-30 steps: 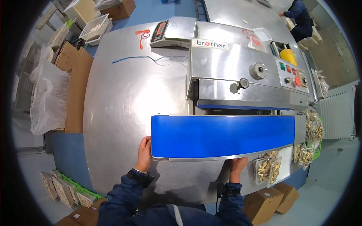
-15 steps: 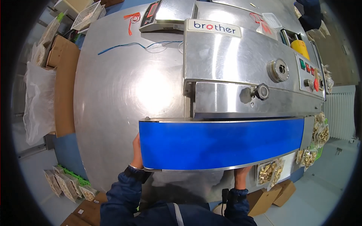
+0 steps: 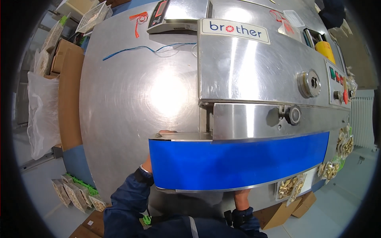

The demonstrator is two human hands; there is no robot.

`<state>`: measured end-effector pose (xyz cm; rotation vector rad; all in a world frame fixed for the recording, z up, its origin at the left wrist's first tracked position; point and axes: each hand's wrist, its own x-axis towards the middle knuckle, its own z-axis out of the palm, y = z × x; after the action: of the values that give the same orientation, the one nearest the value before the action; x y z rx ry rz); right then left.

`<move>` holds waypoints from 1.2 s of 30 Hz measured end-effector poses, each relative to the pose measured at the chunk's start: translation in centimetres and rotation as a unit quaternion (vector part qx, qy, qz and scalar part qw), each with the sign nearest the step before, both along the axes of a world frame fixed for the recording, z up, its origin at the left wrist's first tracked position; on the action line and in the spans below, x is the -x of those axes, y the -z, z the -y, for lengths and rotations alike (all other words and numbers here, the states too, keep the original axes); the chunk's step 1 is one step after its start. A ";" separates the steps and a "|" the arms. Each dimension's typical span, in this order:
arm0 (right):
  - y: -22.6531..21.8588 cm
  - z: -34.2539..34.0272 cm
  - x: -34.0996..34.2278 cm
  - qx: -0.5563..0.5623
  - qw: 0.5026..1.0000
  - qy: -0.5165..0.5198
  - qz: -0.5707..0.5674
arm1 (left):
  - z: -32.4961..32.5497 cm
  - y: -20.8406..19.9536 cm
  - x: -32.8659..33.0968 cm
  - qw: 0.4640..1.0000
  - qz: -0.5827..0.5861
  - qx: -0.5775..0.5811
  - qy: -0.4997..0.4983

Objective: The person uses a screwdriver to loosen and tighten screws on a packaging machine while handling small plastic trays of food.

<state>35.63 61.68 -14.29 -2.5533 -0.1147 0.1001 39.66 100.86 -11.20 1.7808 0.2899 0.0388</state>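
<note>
A steel band sealer (image 3: 246, 67) with a blue conveyor belt (image 3: 238, 162) along its near side stands before me. My left hand (image 3: 147, 162) is wrapped round the left end of the conveyor; part of it shows past the far edge, while the belt hides the rest. Under the near edge of the belt, right of the middle, goes my right hand (image 3: 241, 198), its fingers hidden beneath. A black knob (image 3: 293, 115) and a round metal dial (image 3: 309, 83) sit on the sealer, with a control panel (image 3: 337, 81) at its right.
On the steel table (image 3: 119, 91) are a scale (image 3: 180, 18), red ties (image 3: 139, 22) and a blue cord (image 3: 131, 50). Packs of mushroom pieces (image 3: 289, 186) lie at the right; other packs (image 3: 75, 194) stand at lower left. Cardboard boxes (image 3: 274, 212) flank the table. A dark sleeve (image 3: 332, 14) shows far right.
The sealer and its conveyor have shifted toward me and slightly right against the table, and look larger. My left hand shows past the belt's far edge; my right hand is lower and further left.
</note>
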 end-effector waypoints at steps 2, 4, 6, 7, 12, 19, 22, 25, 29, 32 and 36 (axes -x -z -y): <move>-0.9 -0.3 -0.1 -0.061 0.992 0.045 -0.102 | 0.8 -1.0 -1.1 0.997 -0.014 0.080 -0.015; 0.5 0.2 0.9 -0.272 0.933 0.180 -0.154 | 1.2 -1.3 -2.2 0.989 -0.021 0.143 -0.025; 1.7 0.7 1.9 -0.305 0.913 0.215 -0.164 | 0.3 -1.6 -2.1 0.984 -0.055 0.167 0.002; 2.5 1.1 2.3 -0.320 0.904 0.232 -0.166 | -0.1 -1.2 -2.0 0.985 -0.059 0.162 -0.003; 5.8 5.5 3.9 0.105 0.987 -0.021 -0.119 | 0.4 -2.0 -5.5 0.985 -0.061 -0.164 -0.001; 4.1 1.9 1.0 0.071 0.992 -0.015 -0.098 | -1.7 -0.9 -13.9 0.891 0.160 -0.387 0.176; 3.8 1.3 0.6 0.070 0.993 -0.018 -0.094 | -1.5 -0.5 -13.9 0.881 0.178 -0.385 0.210; 3.2 0.9 0.2 0.077 0.993 -0.015 -0.089 | -2.0 -0.4 -13.3 0.866 0.192 -0.402 0.226; 2.3 0.7 -0.3 0.097 0.991 -0.010 -0.089 | -1.5 -1.0 -13.0 0.864 0.201 -0.395 0.238; 1.8 1.5 -0.7 0.124 0.989 0.008 -0.078 | 0.0 -0.6 -13.7 0.857 0.149 -0.401 0.287; 0.8 -1.5 -2.6 0.003 0.990 0.029 0.138 | -0.6 -0.3 -11.7 0.878 0.134 -0.401 0.226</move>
<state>38.22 63.21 -15.04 -2.5599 -0.1473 -0.2769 51.31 101.41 -10.92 2.5925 -0.4189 0.0799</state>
